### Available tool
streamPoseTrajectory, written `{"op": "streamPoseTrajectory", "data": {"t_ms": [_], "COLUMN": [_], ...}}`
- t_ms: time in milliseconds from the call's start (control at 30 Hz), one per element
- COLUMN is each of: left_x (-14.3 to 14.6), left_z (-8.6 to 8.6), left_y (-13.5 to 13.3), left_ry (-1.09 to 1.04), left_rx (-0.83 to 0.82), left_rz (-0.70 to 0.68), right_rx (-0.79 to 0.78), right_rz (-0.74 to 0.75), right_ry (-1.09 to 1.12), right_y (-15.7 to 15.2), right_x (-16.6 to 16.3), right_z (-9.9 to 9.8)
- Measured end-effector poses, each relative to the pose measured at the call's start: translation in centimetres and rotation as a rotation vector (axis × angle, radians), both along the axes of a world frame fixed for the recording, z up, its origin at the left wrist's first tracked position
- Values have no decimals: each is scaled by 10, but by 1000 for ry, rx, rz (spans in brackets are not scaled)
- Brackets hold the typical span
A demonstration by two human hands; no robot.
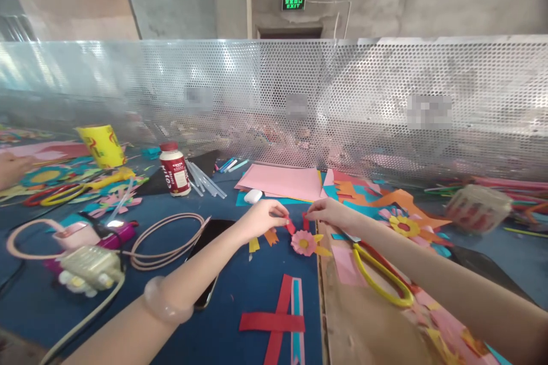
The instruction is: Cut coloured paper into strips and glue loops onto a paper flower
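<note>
My left hand (263, 218) pinches a small red paper piece (290, 226) between thumb and forefinger. My right hand (329, 212) is also closed in a pinch, on another small red scrap (305, 221) right beside it. Both hands hover over the blue table, just above a pink paper flower with a yellow centre (304, 242). A translucent bangle (165, 302) sits on my left wrist. Yellow-handled scissors (379, 274) lie under my right forearm on a brown board (363, 325).
Red and pink paper strips (280, 319) lie near the front. A black phone (209, 239), coiled pink cable (171, 239), glue gun (92, 265), glue bottle (174, 169), glue sticks (208, 181), pink paper sheets (285, 181) and a yellow cup (101, 145) surround. A perforated metal screen (299, 97) closes the back.
</note>
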State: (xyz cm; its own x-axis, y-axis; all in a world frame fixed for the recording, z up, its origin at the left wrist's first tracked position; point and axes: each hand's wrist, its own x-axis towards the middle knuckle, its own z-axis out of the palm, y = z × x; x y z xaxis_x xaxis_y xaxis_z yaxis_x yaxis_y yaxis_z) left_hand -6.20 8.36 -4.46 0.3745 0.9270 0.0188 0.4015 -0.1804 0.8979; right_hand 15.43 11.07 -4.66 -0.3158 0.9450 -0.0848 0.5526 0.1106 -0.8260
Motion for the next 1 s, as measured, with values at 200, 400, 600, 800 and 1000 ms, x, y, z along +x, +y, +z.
{"op": "streamPoseTrajectory", "data": {"t_ms": [200, 400, 600, 800, 1000], "left_x": [-12, -5, -10, -14, -13], "left_z": [-10, -12, -9, 7, 18], "left_y": [11, 11, 11, 0, -12], "left_ry": [20, 72, 72, -20, -11], "left_rx": [-31, -6, 8, 106, 228], "left_rz": [16, 8, 20, -16, -58], "right_rx": [-80, -69, 24, 320, 402], "right_rz": [-92, -126, -153, -76, 74], "right_ry": [54, 72, -43, -149, -277], "right_y": [-2, -11, -11, -25, -40], "right_x": [9, 8, 9, -8, -27], "right_z": [-14, -17, -20, 3, 11]}}
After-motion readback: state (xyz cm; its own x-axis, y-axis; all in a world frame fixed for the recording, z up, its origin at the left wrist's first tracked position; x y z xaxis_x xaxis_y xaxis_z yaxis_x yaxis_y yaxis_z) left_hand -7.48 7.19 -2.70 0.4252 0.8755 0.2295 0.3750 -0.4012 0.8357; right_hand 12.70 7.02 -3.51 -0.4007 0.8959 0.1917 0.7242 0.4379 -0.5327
